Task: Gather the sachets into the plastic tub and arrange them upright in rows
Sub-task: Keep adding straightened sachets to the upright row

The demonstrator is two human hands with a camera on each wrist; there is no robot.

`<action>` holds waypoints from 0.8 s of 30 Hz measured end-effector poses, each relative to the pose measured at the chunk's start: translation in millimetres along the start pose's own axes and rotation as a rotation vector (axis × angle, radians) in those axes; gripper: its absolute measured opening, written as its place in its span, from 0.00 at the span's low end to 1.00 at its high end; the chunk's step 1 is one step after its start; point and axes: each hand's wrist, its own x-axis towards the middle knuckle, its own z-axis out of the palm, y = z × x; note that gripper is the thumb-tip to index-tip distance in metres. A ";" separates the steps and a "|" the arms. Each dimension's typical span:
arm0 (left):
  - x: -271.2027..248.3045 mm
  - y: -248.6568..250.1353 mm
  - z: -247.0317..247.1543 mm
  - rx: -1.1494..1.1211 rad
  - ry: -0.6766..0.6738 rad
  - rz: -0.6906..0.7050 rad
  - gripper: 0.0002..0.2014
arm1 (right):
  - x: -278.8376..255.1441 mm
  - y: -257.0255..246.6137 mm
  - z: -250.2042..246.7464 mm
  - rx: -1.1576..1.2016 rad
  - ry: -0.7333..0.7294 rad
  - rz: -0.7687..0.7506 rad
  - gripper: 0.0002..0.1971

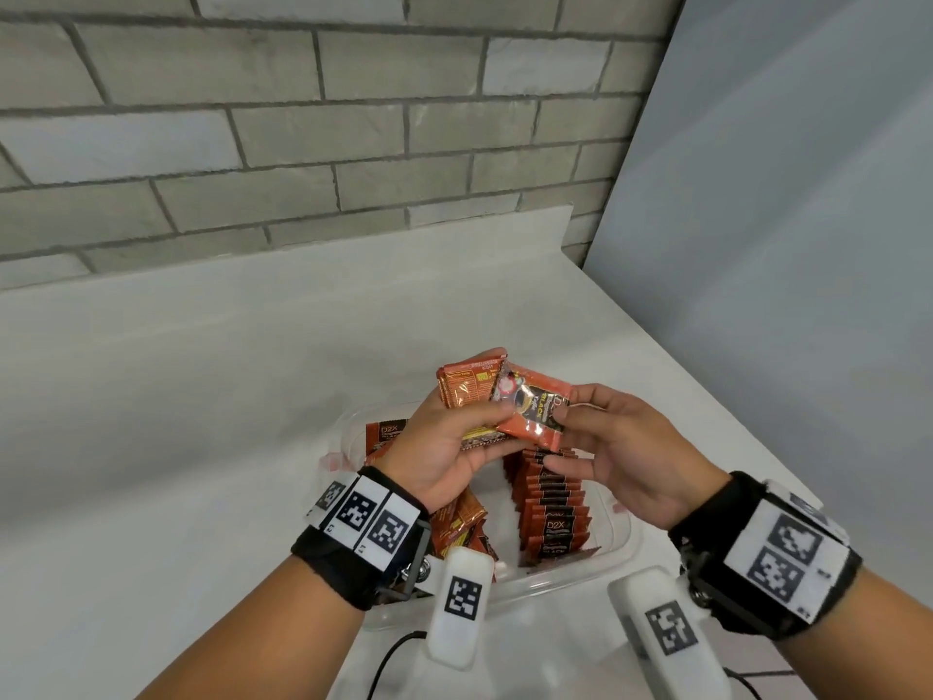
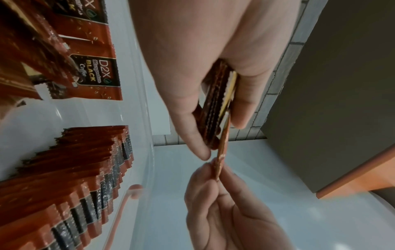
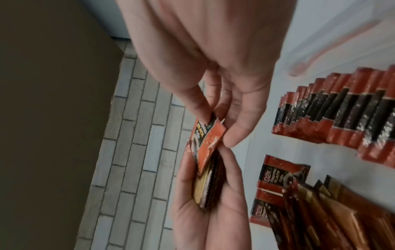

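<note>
My left hand grips a small stack of orange-and-black coffee sachets above the clear plastic tub. At the stack's right edge, my right hand pinches a single sachet by its corner between thumb and fingers. The wrist views show the same stack and the pinched sachet. Inside the tub a row of sachets stands upright on the right side. Loose sachets lie in a heap on its left side.
The tub sits on a white counter against a grey brick wall. A grey panel closes off the right side. One sachet lies flat at the tub's far left. A black cable runs below my left wrist.
</note>
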 end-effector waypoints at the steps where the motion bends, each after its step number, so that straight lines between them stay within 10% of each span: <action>1: -0.1 0.3 -0.9 0.004 0.003 0.000 0.17 | 0.7 -2.4 -2.5 -0.004 0.011 -0.013 0.05; 11: 5.9 0.8 -13.7 -0.027 0.105 -0.001 0.13 | -11.4 1.9 -43.6 -1.284 -0.290 -0.286 0.07; 24: 2.8 -1.0 -9.4 0.037 0.097 -0.029 0.11 | -4.3 43.8 -31.2 -1.639 -0.409 -0.309 0.12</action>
